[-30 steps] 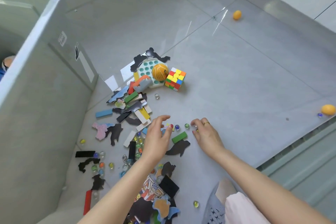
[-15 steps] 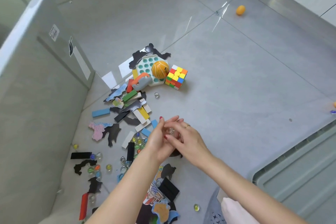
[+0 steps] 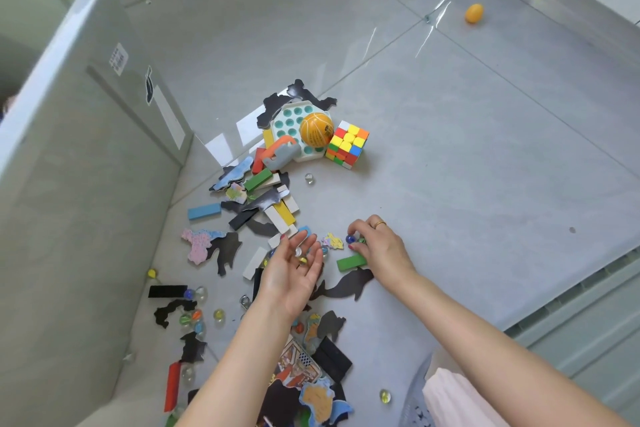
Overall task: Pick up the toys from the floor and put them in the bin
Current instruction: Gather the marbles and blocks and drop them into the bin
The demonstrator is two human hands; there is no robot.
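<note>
We have one view only, head-worn and wide-angle, looking steeply down and forward at the floor (image 3: 450, 156) from close above. Our forearms enter from the bottom edge, the bin (image 3: 69, 184) wall fills the left side, and floor tiles run off to the top right corner. There is no second view to share any scene with.

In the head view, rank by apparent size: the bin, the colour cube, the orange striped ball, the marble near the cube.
1. bin, nearest the camera, so partly exaggerated
2. colour cube
3. orange striped ball, only slightly smaller
4. marble
</note>
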